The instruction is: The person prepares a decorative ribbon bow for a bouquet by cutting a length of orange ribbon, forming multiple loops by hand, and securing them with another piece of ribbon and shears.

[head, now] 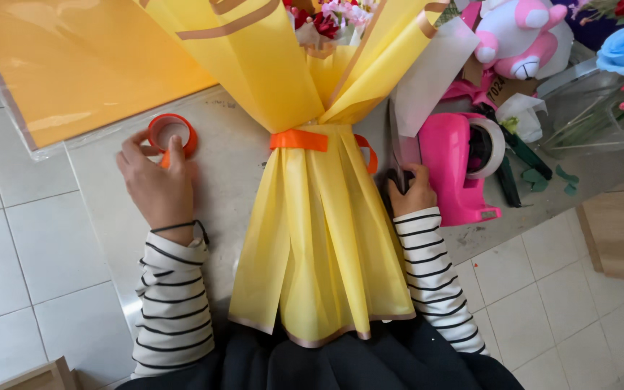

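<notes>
A roll of orange tape [172,133] is being pinched by the left hand [154,180], the thumb and fingers curled round its rim on the grey worktop [232,180]. Scissors [401,148] are being gripped by the right hand [412,193], fingers closed on the handles, with the blades pointing away from the person. Between the two hands a bouquet [319,217] wrapped in yellow paper is being kept lying on the worktop, its flared lower end reaching toward the person's lap. The wrap is being cinched at its waist by an orange band [299,140], level with the scissors' blades and just left of them. Just right of the right hand a pink tape dispenser [460,170] is being left standing. Beyond the left hand an orange sheet [74,65] is being left lying flat.
</notes>
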